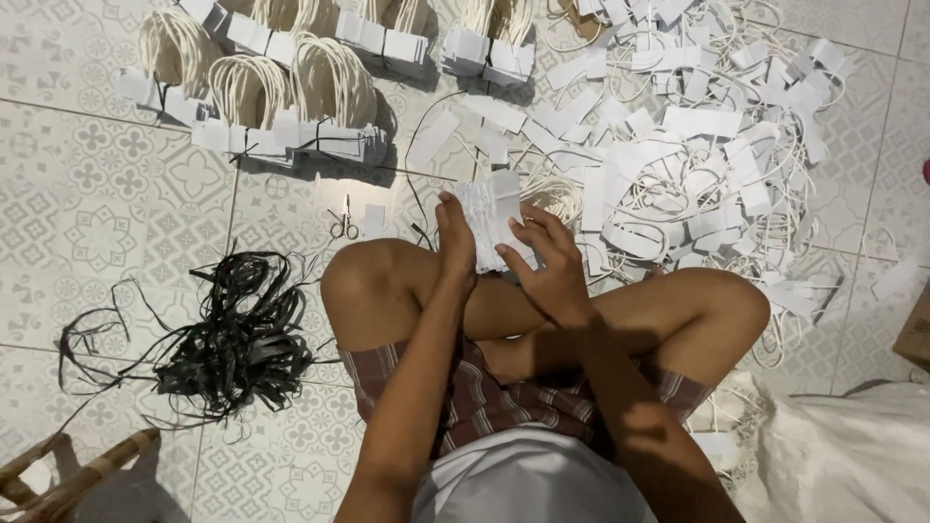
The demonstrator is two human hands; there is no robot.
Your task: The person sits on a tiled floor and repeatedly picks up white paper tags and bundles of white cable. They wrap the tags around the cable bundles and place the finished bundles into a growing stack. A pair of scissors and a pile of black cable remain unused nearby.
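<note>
— Both hands are closing on one thing, aren't they?
— Yes, the left hand (455, 237) and the right hand (547, 261) are pressing together on a stack of white paper strips (491, 213), which is standing upright between the palms, just above the crossed knees.
— What's lying beyond it?
— A loose heap of white strips with cream cord loops (697, 136) is spreading over the patterned floor tiles (107, 223) to the right. Further off, tied bundles of finished cord handles (291, 97) are sitting in rows.
— And on the left side?
— A tangle of black plastic strapping (237, 339) is lying near the left knee, and small scissors (342, 223) are resting on the tile between it and the bundles, well apart from both hands.
— Anything at the edges?
— A bamboo stick (77, 475) is showing bottom left, and white cloth (852, 455) is bunching bottom right
</note>
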